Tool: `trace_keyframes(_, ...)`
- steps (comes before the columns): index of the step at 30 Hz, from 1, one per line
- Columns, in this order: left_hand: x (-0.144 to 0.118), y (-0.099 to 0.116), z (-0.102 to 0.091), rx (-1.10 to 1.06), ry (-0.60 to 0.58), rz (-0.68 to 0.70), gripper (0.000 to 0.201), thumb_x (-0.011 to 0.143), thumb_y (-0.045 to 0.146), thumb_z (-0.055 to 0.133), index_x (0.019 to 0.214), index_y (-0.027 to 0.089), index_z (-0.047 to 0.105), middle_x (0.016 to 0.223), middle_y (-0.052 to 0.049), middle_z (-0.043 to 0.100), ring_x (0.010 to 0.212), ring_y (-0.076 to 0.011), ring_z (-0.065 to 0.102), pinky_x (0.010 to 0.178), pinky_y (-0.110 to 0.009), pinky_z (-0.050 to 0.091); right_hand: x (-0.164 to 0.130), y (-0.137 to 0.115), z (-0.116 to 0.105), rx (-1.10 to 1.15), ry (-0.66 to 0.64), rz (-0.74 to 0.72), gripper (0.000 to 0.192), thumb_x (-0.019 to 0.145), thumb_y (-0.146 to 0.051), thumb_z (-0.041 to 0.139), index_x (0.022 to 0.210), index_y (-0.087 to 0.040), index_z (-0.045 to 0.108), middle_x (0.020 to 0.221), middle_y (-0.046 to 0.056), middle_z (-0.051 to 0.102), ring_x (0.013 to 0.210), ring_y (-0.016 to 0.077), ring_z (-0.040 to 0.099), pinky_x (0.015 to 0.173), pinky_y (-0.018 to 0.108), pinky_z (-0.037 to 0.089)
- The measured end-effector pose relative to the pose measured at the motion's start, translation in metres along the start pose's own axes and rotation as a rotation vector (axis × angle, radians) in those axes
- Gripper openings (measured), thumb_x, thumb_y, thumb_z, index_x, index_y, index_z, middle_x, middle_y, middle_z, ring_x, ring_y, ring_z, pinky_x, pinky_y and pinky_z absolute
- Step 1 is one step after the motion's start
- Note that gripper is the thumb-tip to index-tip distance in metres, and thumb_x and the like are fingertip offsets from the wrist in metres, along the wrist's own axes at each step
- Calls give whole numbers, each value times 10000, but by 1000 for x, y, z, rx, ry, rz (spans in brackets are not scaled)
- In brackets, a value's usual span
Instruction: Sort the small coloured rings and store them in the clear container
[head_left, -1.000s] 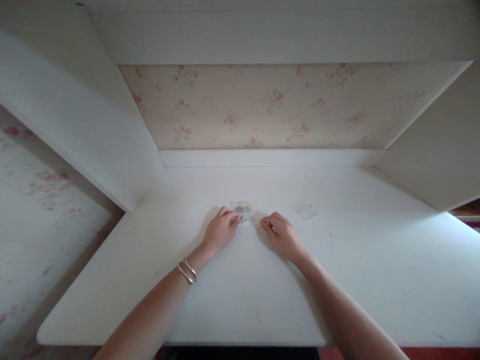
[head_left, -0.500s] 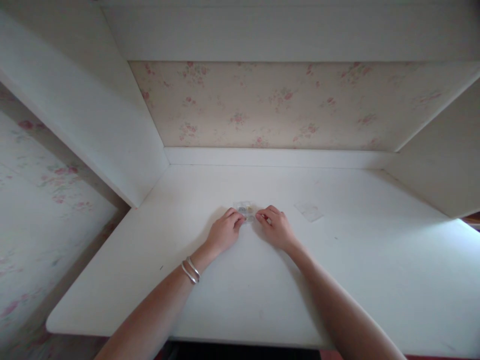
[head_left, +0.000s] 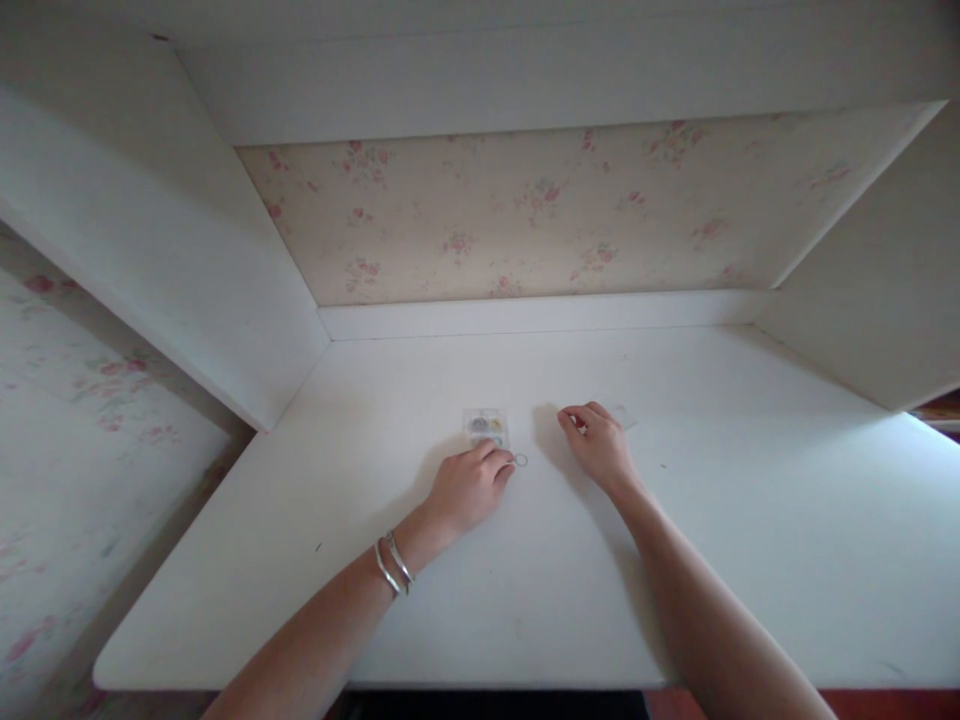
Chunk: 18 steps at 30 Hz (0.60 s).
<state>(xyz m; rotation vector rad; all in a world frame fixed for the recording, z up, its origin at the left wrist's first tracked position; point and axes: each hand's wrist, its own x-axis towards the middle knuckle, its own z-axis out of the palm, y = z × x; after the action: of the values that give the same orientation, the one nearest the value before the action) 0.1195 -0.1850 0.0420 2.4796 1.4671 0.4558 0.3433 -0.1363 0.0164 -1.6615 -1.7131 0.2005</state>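
Observation:
A small clear plastic case (head_left: 486, 425) with little grey and yellow items inside lies on the white desk (head_left: 480, 590). My left hand (head_left: 469, 489) rests on the desk just below the case, fingers curled, its fingertips beside a small metal ring (head_left: 520, 460) lying flat on the surface. My right hand (head_left: 598, 444) is lifted to the right of the case, thumb and forefinger pinched together; whether something tiny sits between them is too small to tell. Behind that hand a clear flat piece (head_left: 622, 416) lies on the desk, partly hidden.
White side panels (head_left: 180, 270) and a floral back wall (head_left: 540, 215) enclose the desk, with a shelf overhead. Two silver bangles (head_left: 393, 567) sit on my left wrist. The desk's front edge runs along the bottom of the view.
Both hands left the clear case. My left hand slid down and right to the ring, which now lies on the desk. My right hand moved right, towards the clear flat piece.

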Motion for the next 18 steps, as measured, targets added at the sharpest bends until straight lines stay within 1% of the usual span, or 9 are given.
trace_keyframes(4,9,14,7,13,-62,0,263,908,372,425,1049,231,597,1036,-49,600,887,-174,600,736,-278,477,2,9,-5,-77,22,47,301,850,-370,428,833,-213,684,816,43,607,696,151,549,636,275,373)
trace_keyframes(9,20,17,9,83,-115,35,302,930,297,349,909,190,630,945,-83,612,810,-187,605,691,-306,472,3,14,-5,-97,-4,42,288,854,-349,425,854,-217,680,823,40,612,710,151,554,643,273,371)
trace_keyframes(14,20,18,9,75,-166,38,232,890,167,391,929,184,619,944,-88,614,808,-181,600,694,-293,468,2,11,-4,-109,-29,10,294,859,-348,415,867,-222,680,841,40,615,689,143,546,632,273,356)
trace_keyframes(16,19,17,8,67,-153,29,224,896,174,389,939,186,608,948,-81,610,808,-177,601,691,-286,465,2,11,-6,-141,-8,7,290,861,-345,416,862,-223,680,837,42,615,721,155,542,658,285,352)
trace_keyframes(18,20,14,5,72,-97,13,231,920,220,364,953,198,592,957,-68,605,803,-176,602,680,-282,464,3,13,-10,-198,35,14,280,861,-340,423,867,-224,678,852,52,613,790,181,535,701,308,344)
